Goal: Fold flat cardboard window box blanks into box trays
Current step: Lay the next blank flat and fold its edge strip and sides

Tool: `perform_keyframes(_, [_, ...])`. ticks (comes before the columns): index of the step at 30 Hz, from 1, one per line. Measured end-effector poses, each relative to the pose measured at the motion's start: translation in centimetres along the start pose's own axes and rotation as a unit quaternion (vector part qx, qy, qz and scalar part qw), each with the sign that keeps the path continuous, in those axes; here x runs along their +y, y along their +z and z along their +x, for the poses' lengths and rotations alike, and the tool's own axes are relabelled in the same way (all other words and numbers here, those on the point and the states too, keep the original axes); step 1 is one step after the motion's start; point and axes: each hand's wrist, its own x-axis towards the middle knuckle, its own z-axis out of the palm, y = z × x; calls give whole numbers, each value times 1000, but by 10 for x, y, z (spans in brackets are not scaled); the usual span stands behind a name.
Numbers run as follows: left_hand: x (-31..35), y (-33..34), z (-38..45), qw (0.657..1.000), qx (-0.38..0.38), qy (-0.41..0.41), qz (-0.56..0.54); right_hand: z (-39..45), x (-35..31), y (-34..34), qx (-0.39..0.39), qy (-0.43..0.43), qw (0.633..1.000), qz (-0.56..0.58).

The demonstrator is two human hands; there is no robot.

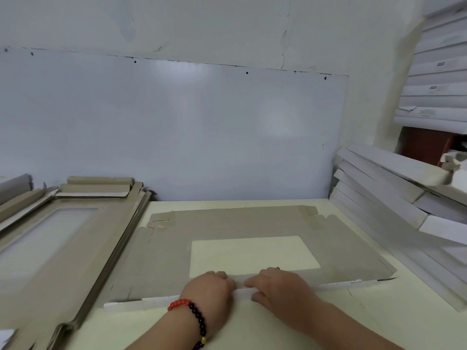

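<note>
Both forearms come in from the bottom of the frame, so start there: the left hand, beaded bracelet on its wrist, and the right hand sit side by side at lower centre, about equally close to the job.

Biggest thing is the pale surface, and lying flat on it mid-frame is the grey window box blank, long axis running left to right, window cutout just beyond the knuckles. Its near flap, a white strip along the bottom edge, runs the same way and passes right under both hands. Fingers look curled onto that strip, pinching or pressing it; can't tell which exactly.

So I reckon the fold goes up and away, hinging along that long near edge.

More blanks are stacked at left, white folded boxes piled at right.
</note>
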Motion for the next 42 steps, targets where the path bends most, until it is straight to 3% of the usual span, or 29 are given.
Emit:
perform_keyframes(3, [-20,-2,-7,1000,-2,-14,-27,-12,24,-2,-63,44,995,64])
perform_keyframes(6, [-43,-7,-18,999,-9,-29,-35,-36,58,-7,-86,96,990,55])
perform_keyframes(13, [-84,-16,-37,988,-57,-82,-117,-75,113,-34,-91,191,976,48])
perform_keyframes(18, [-26,-12,-6,998,-22,-61,0,-21,65,-15,-93,119,987,-50])
perform_keyframes(21, [15,-5,17,998,9,-42,38,13,19,2,-24,81,993,-82])
perform_keyframes(24, [30,6,28,998,19,-42,46,33,-8,18,-22,148,988,-28])
perform_keyframes(28, [23,24,30,994,36,-106,4,29,0,43,-75,192,979,-9])
perform_keyframes(34, [-24,33,19,987,-26,-156,-12,5,54,41,-222,232,946,40])
perform_keyframes(42, [-94,31,-15,978,-47,-203,6,-58,146,22,-257,296,920,-4])
